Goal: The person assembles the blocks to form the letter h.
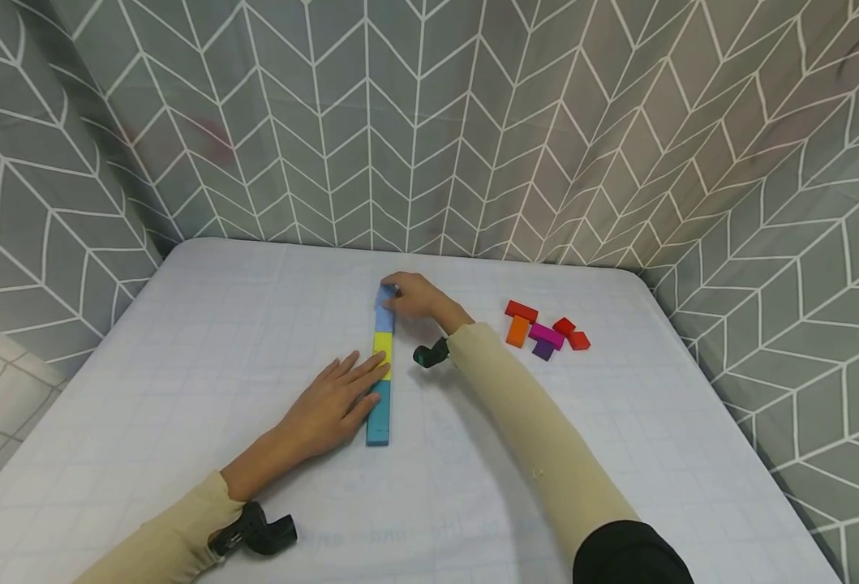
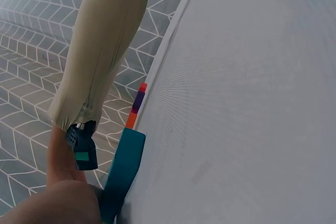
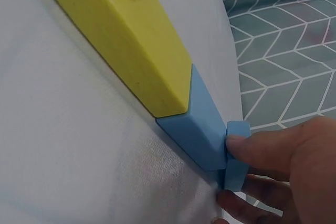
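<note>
At the row's far end: the right hand (image 1: 418,298) pinched an end piece (image 3: 237,174), a small light blue block, with the thumb on one side and fingers on the other; the grip was closed down to the width of that piece.
Along the row's near half: the left hand (image 1: 330,405) lay opened out, its fingers extended and slightly apart; fingertips touched the yellow block (image 1: 383,345) and the thumb reached the teal block (image 1: 378,422), with nothing gripped.
Row: a narrow, straight line of blocks near the middle of the white cloth (image 1: 217,324), running away from the person; teal came nearest, then yellow, then light blue.
Yellow block: smooth and plain, its slanted end meeting the light blue block (image 3: 194,119) beyond it with no visible gap.
Light blue block: matte, with crisp edges, lying in line with the yellow one.
End piece: paler in the head view, close against the light blue block's far end; whether the two fully touched could not be told.
Teal block: long, flat-sided, its near end uncovered.
Loose group: to the right, well apart from the row, lay a long red block (image 1: 521,311), an orange block (image 1: 517,332), a magenta block (image 1: 547,336), a purple block (image 1: 543,349) and two small red blocks (image 1: 579,341).
Backdrop: a grey curtain (image 1: 400,122) with white chevron lines.
</note>
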{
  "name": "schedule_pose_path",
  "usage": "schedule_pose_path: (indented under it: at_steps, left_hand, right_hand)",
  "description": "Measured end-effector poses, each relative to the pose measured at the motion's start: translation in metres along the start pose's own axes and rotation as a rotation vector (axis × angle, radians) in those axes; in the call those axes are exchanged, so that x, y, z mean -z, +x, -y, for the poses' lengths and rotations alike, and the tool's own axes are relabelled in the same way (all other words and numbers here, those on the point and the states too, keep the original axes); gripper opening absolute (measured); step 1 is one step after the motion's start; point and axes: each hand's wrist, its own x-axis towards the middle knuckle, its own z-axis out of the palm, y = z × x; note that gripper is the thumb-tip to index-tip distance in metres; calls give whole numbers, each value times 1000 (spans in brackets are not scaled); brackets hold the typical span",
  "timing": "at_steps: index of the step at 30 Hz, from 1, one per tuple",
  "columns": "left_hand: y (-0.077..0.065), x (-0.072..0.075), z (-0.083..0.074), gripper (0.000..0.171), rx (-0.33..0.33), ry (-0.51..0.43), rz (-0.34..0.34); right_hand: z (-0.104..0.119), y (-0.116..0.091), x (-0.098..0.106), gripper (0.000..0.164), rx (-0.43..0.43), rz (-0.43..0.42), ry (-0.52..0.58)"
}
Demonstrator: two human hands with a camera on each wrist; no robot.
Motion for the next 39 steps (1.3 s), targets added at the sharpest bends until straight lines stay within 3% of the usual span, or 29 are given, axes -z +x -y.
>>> schedule_pose_path:
  at_steps: [39]
  left_hand:
    - [2, 1, 0, 51, 15, 3, 21]
  right_hand:
    - [-10, -2, -1, 43, 29, -52, 10]
